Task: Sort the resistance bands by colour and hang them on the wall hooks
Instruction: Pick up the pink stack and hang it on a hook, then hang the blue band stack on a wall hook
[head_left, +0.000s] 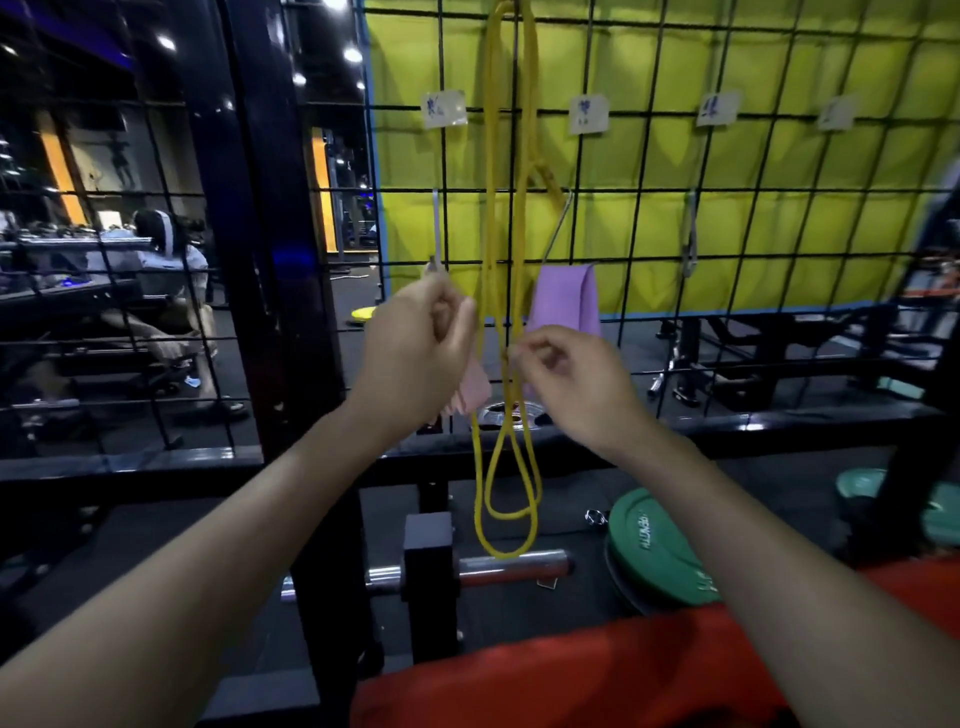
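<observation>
A long yellow tube band (506, 249) hangs doubled from the top of the black wire grid (654, 156), its loops reaching down past the lower rail. My left hand (421, 348) grips a pink band (470, 392) beside a metal hook (436, 228) on the grid; the band's folds stick out below the fist. My right hand (571, 379) pinches a strand of the yellow band at mid height. A purple flat band (566, 299) hangs on the middle hook (558, 223) just behind my right hand. Another hook (690, 239) further right is bare.
Paper labels (588, 113) are clipped to the grid above the hooks, with yellow padding (779, 218) behind. Green weight plates (660, 551) and a barbell sleeve (511, 566) lie on the floor below. A person (166, 270) sits beyond the grid at left.
</observation>
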